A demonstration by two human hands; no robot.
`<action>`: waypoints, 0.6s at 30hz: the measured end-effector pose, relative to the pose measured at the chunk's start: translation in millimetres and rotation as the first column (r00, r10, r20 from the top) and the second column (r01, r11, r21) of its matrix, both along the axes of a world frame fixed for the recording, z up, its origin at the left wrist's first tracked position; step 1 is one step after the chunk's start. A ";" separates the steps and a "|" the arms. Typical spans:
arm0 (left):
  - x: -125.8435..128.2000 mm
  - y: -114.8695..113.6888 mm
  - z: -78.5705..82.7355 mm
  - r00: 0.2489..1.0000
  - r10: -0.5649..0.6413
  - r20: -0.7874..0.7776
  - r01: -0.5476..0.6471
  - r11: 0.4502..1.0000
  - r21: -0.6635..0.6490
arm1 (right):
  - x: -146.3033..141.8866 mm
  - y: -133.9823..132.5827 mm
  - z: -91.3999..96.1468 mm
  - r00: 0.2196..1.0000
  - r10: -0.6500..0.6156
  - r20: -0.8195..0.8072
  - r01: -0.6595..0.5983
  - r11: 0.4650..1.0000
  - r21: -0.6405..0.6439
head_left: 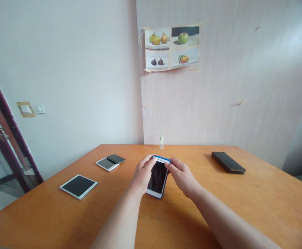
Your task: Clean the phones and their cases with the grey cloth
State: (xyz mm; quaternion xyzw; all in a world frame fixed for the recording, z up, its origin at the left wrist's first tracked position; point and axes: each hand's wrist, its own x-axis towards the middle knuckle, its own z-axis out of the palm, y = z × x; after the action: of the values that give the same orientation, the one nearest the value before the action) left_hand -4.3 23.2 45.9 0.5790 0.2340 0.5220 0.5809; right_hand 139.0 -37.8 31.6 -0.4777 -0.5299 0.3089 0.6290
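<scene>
A white-fronted smartphone (pixel 157 178) in a blue case is held between both hands over the middle of the table, its dark screen facing me. My left hand (pixel 143 173) grips the phone's upper left side, with the thumb near the top left corner. At the upper right corner, my right hand (pixel 183 175) is closed on the phone, thumb on the front. The other fingers are partly hidden behind the phone. The blue case (pixel 163 193) shows along the top and right edges.
On the wooden table (pixel 218 204), a white tablet (pixel 79 186) lies at left. Behind it, a dark phone (pixel 116 158) rests partly on a white device (pixel 106 164). A small spray bottle (pixel 161 141) stands at the far edge. Stacked dark cases (pixel 228 162) lie at right.
</scene>
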 end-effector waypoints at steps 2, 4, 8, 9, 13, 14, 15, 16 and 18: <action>0.4 -1.2 0.1 1.000 0.015 0.008 -0.015 1.000 -0.006 | 0.9 1.7 -0.5 1.000 0.005 0.003 -0.005 1.000 0.008; 1.0 -1.5 -0.5 1.000 0.022 0.016 -0.022 1.000 -0.007 | 1.8 3.4 -1.0 1.000 0.016 0.003 -0.016 1.000 0.007; 3.1 0.4 -2.5 0.999 0.041 0.031 -0.040 0.999 -0.010 | 1.8 5.4 -3.1 0.999 -0.011 0.030 0.011 1.000 -0.003; 3.5 1.2 -3.0 0.998 0.047 0.035 -0.046 0.999 -0.015 | 1.2 5.3 -3.6 0.999 -0.023 0.046 0.023 1.000 -0.005; 3.5 4.3 -4.5 0.998 0.044 0.048 -0.042 0.998 -0.045 | -2.1 2.9 -4.8 0.997 -0.019 0.071 0.023 0.998 -0.062; 3.2 4.9 -4.9 0.998 0.040 0.050 -0.037 0.998 -0.047 | -2.8 2.3 -5.0 0.998 -0.004 0.067 0.010 0.996 -0.088; 2.8 5.3 -5.2 0.998 0.037 0.050 -0.035 0.998 -0.044 | -3.3 1.9 -5.4 0.998 0.007 0.064 0.000 0.994 -0.109; 2.5 5.6 -5.7 0.998 0.037 0.050 -0.035 0.999 -0.037 | -3.4 1.9 -5.9 0.998 0.017 0.064 -0.009 0.993 -0.122; 2.1 5.9 -6.5 0.998 0.042 0.043 -0.042 0.999 -0.014 | -2.9 3.2 -7.4 0.998 0.017 0.058 -0.010 0.993 -0.119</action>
State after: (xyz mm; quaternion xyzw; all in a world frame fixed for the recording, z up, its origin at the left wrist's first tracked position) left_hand -2.2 29.0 39.3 0.5588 0.2368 0.5449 0.5785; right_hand 136.1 -34.6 24.2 -0.5194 -0.5324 0.3299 0.5814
